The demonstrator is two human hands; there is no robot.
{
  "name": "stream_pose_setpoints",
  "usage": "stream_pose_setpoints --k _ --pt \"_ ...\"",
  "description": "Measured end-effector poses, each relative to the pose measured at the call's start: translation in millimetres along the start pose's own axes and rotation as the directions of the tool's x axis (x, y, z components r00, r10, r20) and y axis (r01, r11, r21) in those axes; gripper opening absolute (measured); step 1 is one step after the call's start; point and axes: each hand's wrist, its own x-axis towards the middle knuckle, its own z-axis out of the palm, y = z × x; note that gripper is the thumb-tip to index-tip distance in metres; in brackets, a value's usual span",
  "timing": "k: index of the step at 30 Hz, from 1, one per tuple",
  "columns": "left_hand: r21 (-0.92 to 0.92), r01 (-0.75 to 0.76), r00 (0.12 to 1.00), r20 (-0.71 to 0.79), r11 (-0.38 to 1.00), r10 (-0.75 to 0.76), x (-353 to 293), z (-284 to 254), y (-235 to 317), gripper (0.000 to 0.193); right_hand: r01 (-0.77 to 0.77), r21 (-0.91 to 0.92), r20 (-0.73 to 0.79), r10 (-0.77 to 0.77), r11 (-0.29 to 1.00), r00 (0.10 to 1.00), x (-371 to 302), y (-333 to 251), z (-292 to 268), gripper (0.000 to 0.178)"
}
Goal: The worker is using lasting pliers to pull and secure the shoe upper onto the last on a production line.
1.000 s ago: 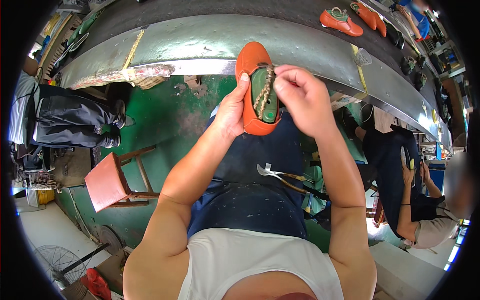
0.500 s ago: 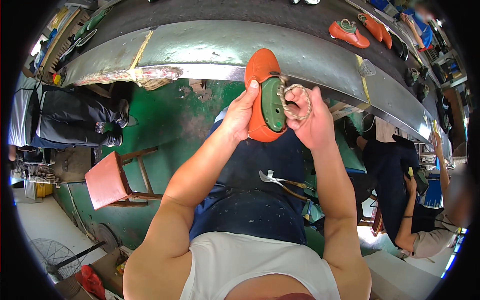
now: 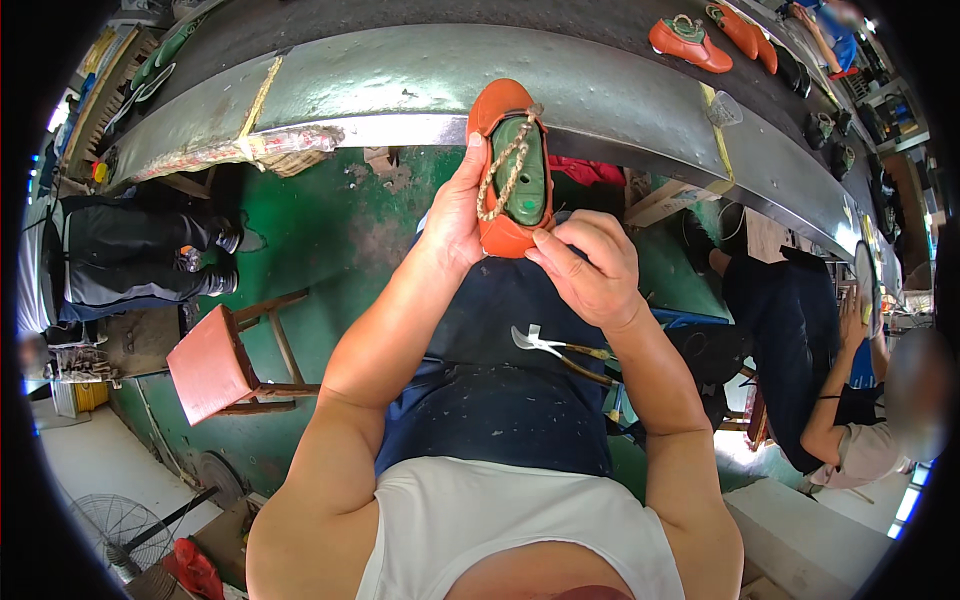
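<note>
An orange shoe upper [image 3: 503, 101] is stretched over a green shoe last [image 3: 533, 180], toe pointing away from me. A loop of braided cord [image 3: 519, 160] is fixed to the last and lies across its top toward the left. My left hand [image 3: 459, 206] grips the shoe along its left side, thumb on the orange edge. At the heel, my right hand [image 3: 592, 268] pinches with thumb and forefinger at the orange rim, the other fingers curled. On my dark apron lies a pair of pincers [image 3: 560, 350] with pale metal jaws.
A metal-edged conveyor bench [image 3: 400, 85] runs across in front, with an orange shoe on a green last [image 3: 690, 45] at its far right. To the left stands a pink-seated stool [image 3: 212, 365]. A co-worker [image 3: 780, 340] sits at right; another person's dark trousers [image 3: 140, 245] show at left.
My right hand has let go of the cord loop, which has flopped left over the last, and moved down to the heel. The shoe has shifted slightly away and left.
</note>
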Motion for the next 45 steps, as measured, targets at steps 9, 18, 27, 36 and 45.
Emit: stream_pose_setpoints --k 9,18,27,36,45 --pt "0.025 0.02 0.999 -0.033 0.999 -0.019 -6 12 1 0.06 -0.015 0.01 -0.002 0.015 1.0 1.0 -4 -1 1 0.042" --pt "-0.052 -0.006 0.999 -0.037 0.999 0.004 -6 9 -13 0.059 -0.465 0.262 0.152 0.44 0.845 0.885 -8 4 7 0.079" --pt "-0.087 0.006 1.0 -0.013 0.996 -0.008 -2 32 -4 0.053 -0.237 0.404 0.131 0.2 0.883 0.971 28 44 16 0.05" --pt "-0.163 -0.036 0.999 -0.038 0.986 0.031 2 42 1 0.049 -0.201 0.449 0.106 0.172 0.871 0.979 34 53 23 0.053" --pt "0.189 -0.047 0.995 -0.082 0.981 0.064 11 29 -23 0.063 -0.749 0.631 0.474 0.664 0.2 0.577 13 42 -1 0.111"
